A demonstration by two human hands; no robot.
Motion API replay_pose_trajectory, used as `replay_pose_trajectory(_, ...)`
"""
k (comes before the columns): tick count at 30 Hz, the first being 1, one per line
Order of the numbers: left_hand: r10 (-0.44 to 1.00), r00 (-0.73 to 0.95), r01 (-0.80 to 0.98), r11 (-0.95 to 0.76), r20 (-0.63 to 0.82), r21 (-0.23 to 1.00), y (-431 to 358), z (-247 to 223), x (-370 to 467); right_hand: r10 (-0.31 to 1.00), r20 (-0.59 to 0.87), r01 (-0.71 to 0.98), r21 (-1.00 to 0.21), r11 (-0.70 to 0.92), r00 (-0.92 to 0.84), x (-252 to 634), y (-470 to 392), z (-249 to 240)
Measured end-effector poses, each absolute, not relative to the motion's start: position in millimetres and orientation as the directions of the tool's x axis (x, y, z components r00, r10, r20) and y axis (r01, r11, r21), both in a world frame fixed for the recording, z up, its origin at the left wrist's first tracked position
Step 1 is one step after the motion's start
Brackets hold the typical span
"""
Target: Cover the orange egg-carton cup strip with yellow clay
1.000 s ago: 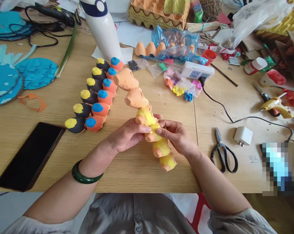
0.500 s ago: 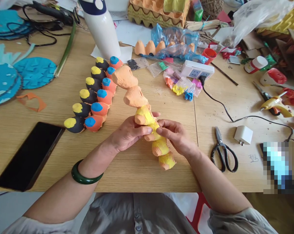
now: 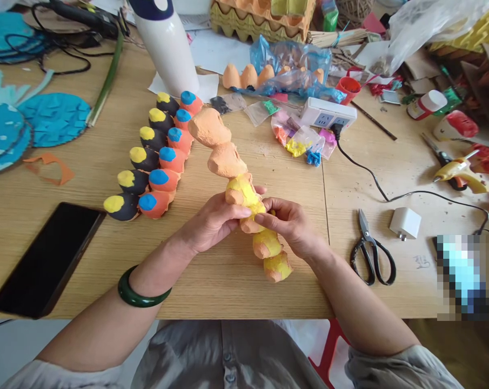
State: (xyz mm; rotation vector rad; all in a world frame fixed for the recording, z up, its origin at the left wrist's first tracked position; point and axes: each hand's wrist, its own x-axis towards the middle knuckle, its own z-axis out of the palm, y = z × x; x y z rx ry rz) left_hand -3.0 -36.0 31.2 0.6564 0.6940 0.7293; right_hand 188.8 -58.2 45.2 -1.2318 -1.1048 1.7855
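Mid-frame, here's the left hand (image 3: 215, 222), thumb and fingers gripping the orange-and-yellow cup strip (image 3: 227, 161); the right hand (image 3: 293, 224) pinches its yellow-coated edge! Left of centre, two painted cup rows (image 3: 143, 158); beyond, top left of centre, a white bottle (image 3: 167, 51).

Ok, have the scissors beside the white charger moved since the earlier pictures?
No: the scissors show no shift either way against the white charger, still to their right.
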Motion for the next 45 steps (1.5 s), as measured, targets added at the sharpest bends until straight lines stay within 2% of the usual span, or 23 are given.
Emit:
replay_pose_trajectory(5, 0.734, 0.579, -0.355, 0.619, -0.355, 0.701, -34.5, 33.3, -5.6, 0.865, -0.365, -0.085, -0.905, -0.416, -0.345, 191.4, -58.7, 42.3)
replay_pose_trajectory(10, 0.725, 0.604, -0.351, 0.615, -0.332, 0.706, -31.9, 32.2, -11.8, 0.850, -0.315, -0.186, -0.888, -0.421, -0.421, 195.3, -59.0, 34.4)
replay_pose_trajectory(21, 0.701, 0.641, -0.341, 0.624, -0.311, 0.703, -31.2, 27.8, -13.4, 0.871, -0.270, -0.207, -0.903, -0.377, -0.411, 193.1, -58.0, 32.9)
replay_pose_trajectory(28, 0.707, 0.672, -0.407, 0.603, -0.223, 0.686, -28.0, 28.2, -13.3, 0.876, -0.301, -0.218, -0.890, -0.400, -0.378, 196.2, -57.6, 34.3)
replay_pose_trajectory(45, 0.668, 0.681, -0.316, 0.638, -0.300, 0.702, -29.9, 33.1, -15.4, 0.865, -0.277, -0.168, -0.913, -0.373, -0.418, 199.8, -59.8, 30.6)
